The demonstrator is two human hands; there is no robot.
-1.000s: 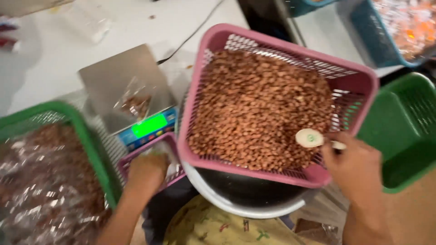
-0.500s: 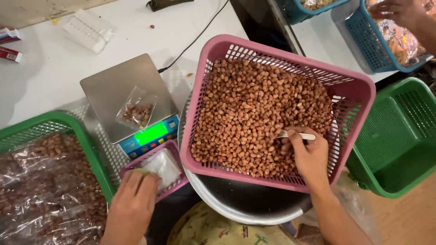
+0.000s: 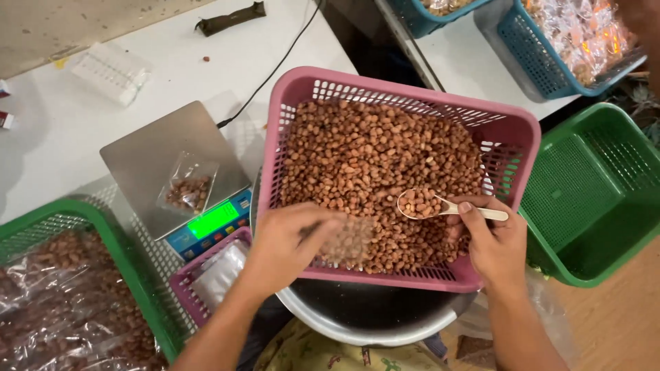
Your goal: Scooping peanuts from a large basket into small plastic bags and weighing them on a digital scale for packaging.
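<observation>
Peanuts heaped in the pink slatted plastic basket [image 3: 512,148], which rests on a metal bowl [image 3: 357,319] at the near edge, could spill if either arm nudges that perch. The right hand [image 3: 496,242], fingers pinched on a small pale spoon [image 3: 440,204] loaded with nuts, may scatter some, since the clear little bag [image 3: 347,240] gripped in the left hand [image 3: 289,244] looks narrow and blurred.

You are at a small food-packing bench: a pink basket [image 3: 512,134] of peanuts, a digital scale [image 3: 175,168], and baskets of filled bags [image 3: 51,309] surround you.
</observation>
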